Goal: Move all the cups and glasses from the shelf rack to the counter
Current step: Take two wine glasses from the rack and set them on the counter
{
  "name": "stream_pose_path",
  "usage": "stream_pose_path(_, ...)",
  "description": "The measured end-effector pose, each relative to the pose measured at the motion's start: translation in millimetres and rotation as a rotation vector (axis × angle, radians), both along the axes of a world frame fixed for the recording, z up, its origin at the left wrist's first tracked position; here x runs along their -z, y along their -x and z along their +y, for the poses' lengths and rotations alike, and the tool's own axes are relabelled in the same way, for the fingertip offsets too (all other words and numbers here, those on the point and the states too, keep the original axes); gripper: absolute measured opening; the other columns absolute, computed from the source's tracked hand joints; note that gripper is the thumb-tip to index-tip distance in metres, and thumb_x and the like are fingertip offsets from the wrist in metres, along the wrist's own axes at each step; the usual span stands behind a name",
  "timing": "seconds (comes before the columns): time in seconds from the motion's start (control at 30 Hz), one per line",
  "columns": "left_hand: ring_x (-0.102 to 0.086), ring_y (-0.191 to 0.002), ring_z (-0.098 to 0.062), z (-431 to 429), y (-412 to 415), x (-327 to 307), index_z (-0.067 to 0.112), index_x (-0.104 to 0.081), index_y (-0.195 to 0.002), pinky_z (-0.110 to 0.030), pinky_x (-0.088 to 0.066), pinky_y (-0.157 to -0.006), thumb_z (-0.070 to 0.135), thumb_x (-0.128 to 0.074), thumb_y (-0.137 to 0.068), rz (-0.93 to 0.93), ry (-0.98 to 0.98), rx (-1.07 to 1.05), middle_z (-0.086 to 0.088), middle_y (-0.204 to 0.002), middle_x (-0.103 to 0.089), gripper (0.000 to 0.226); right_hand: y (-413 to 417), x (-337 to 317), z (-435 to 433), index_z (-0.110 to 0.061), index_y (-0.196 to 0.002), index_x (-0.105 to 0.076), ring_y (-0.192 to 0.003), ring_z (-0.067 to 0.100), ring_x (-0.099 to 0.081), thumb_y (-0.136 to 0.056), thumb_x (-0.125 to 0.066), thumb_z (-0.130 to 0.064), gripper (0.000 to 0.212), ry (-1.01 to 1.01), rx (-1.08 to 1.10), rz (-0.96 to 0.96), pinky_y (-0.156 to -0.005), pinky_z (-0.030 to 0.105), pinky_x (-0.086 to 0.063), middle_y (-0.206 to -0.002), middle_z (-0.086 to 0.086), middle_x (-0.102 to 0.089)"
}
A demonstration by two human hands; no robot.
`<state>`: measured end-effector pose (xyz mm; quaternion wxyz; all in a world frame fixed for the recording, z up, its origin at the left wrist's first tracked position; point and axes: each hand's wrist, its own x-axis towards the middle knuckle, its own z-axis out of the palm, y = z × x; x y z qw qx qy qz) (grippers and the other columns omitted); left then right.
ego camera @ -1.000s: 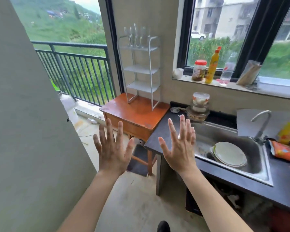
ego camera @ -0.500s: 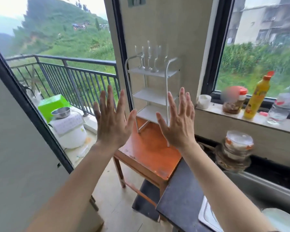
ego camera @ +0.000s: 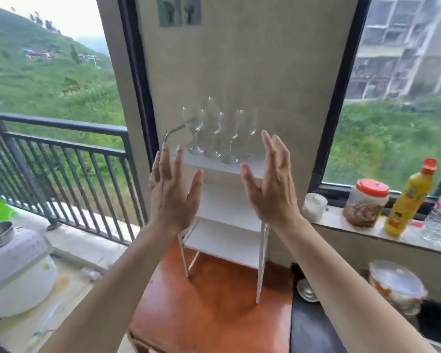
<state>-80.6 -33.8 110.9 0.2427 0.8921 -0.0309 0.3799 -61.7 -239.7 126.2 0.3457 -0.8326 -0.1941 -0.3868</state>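
Note:
Several clear stemmed wine glasses [ego camera: 215, 133] stand close together on the top tier of a white three-tier shelf rack [ego camera: 224, 240]. The rack stands on a small orange-brown wooden table [ego camera: 214, 314]. My left hand [ego camera: 172, 192] is raised in front of the rack's left side, fingers spread, holding nothing. My right hand [ego camera: 271, 184] is raised at the rack's right side, palm turned inward, fingers apart and empty. Both hands sit just below and in front of the glasses, not touching them. The dark counter [ego camera: 311, 332] begins at the table's right edge.
On the window sill to the right stand a small white cup [ego camera: 315, 206], a red-lidded jar [ego camera: 367, 203], a yellow bottle [ego camera: 409, 200] and a clear bottle. A lidded container [ego camera: 395, 286] sits on the counter. A white cooker [ego camera: 15, 271] and the balcony railing [ego camera: 61, 159] are left.
I have moved closer to the rack, which now fills the middle of the view. Both hands have risen to the level of the top shelf and turned palms inward.

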Motion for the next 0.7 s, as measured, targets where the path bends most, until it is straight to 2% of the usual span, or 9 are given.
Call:
stream_pose_path(0.07, -0.014, -0.151, -0.034, 14.8, -37.9, -13.6, 0.017, -0.021, -0.155, -0.053, -0.019, -0.119, 0.051, -0.036, -0.100, -0.024, 0.009, 0.061, -0.019, -0.163, -0.017, 0.066, -26.3, -12.7, 18.1, -0.012, -0.160, -0.021, -0.149, 0.031, -0.029, -0.101, -0.057, -0.031, 0.072, -0.052, -0.002, 0.017, -0.115, 0.048, -0.037, -0.160, 0.021, -0.029)
stream_pose_path(0.1, -0.015, -0.150, -0.035, 21.0, -57.3, -21.1, 0.018, -0.021, -0.155, -0.054, -0.020, -0.118, 0.051, -0.037, -0.101, -0.034, 0.018, 0.079, -0.019, -0.162, -0.018, 0.065, -38.9, -18.8, 26.6, -0.013, -0.161, -0.020, -0.145, 0.026, -0.032, -0.100, -0.058, -0.030, 0.073, -0.063, 0.011, 0.014, -0.112, 0.043, -0.038, -0.157, 0.019, -0.032)
stream_pose_path(0.17, -0.016, -0.149, -0.035, 29.4, -89.3, -34.6, 0.018, -0.019, -0.155, -0.054, -0.020, -0.118, 0.051, -0.038, -0.100, -0.041, 0.029, 0.098, -0.019, -0.162, -0.019, 0.067, -58.1, -28.2, 39.4, -0.017, -0.161, -0.019, -0.121, 0.010, -0.038, -0.099, -0.059, -0.031, 0.075, -0.057, 0.055, 0.009, -0.097, 0.031, -0.037, -0.150, 0.017, -0.039)
stream_pose_path(0.23, -0.015, -0.150, -0.034, 36.1, -117.3, -45.2, 0.016, -0.016, -0.156, -0.052, -0.018, -0.119, 0.051, -0.040, -0.100, -0.027, 0.045, 0.115, -0.019, -0.162, -0.019, 0.070, -74.4, -32.6, 49.8, -0.025, -0.162, -0.014, -0.099, 0.002, -0.034, -0.099, -0.058, -0.036, 0.077, -0.042, 0.096, 0.048, -0.082, 0.030, -0.037, -0.144, 0.015, -0.040)
stream_pose_path(0.37, -0.013, -0.150, -0.036, 40.8, -156.3, -57.9, 0.018, -0.011, -0.158, -0.053, -0.019, -0.117, 0.040, -0.048, -0.099, 0.008, 0.032, 0.129, -0.020, -0.162, -0.017, 0.073, -94.6, -32.6, 56.3, -0.039, -0.161, -0.007, -0.084, 0.018, -0.046, -0.100, -0.053, -0.049, 0.078, -0.027, 0.142, 0.127, -0.071, 0.031, -0.037, -0.122, 0.002, -0.036)
stream_pose_path(0.43, -0.012, -0.149, -0.039, 41.9, -167.9, -60.2, 0.023, -0.012, -0.158, -0.055, -0.018, -0.117, 0.038, -0.048, -0.099, 0.041, -0.005, 0.127, -0.021, -0.162, -0.014, 0.071, -100.6, -32.3, 56.4, -0.042, -0.160, -0.007, -0.086, 0.021, -0.050, -0.100, -0.051, -0.053, 0.075, -0.002, 0.165, 0.152, -0.071, 0.029, -0.036, -0.119, -0.001, -0.032)
stream_pose_path(0.5, -0.013, -0.148, -0.040, 41.9, -173.2, -60.2, 0.025, -0.019, -0.156, -0.056, -0.018, -0.116, 0.036, -0.048, -0.098, 0.067, -0.013, 0.122, -0.022, -0.162, -0.015, 0.066, -105.2, -32.0, 56.3, -0.044, -0.159, -0.012, -0.100, 0.025, -0.056, -0.100, -0.050, -0.056, 0.071, 0.032, 0.184, 0.189, -0.074, 0.028, -0.035, -0.127, 0.003, -0.037)
stream_pose_path(0.57, -0.019, -0.146, -0.040, 41.3, -175.1, -58.7, 0.022, -0.029, -0.150, -0.056, -0.021, -0.115, 0.033, -0.049, -0.097, 0.043, 0.011, 0.133, -0.022, -0.159, -0.025, 0.058, -108.2, -31.7, 56.0, -0.043, -0.156, -0.020, -0.105, 0.026, -0.059, -0.099, -0.050, -0.057, 0.066, 0.026, 0.188, 0.191, -0.075, 0.027, -0.035, -0.134, 0.005, -0.039)
stream_pose_path(0.7, -0.048, -0.122, -0.041, 39.5, -173.2, -54.4, 0.006, -0.041, -0.129, -0.054, -0.034, -0.103, 0.033, -0.043, -0.100, -0.104, 0.131, 0.153, -0.020, -0.122, -0.057, 0.040, -111.4, -31.2, 60.1, -0.036, -0.138, -0.031, -0.104, 0.023, -0.057, -0.097, -0.057, -0.054, 0.052, -0.063, 0.141, 0.127, -0.076, 0.028, -0.036, -0.133, 0.000, -0.044)
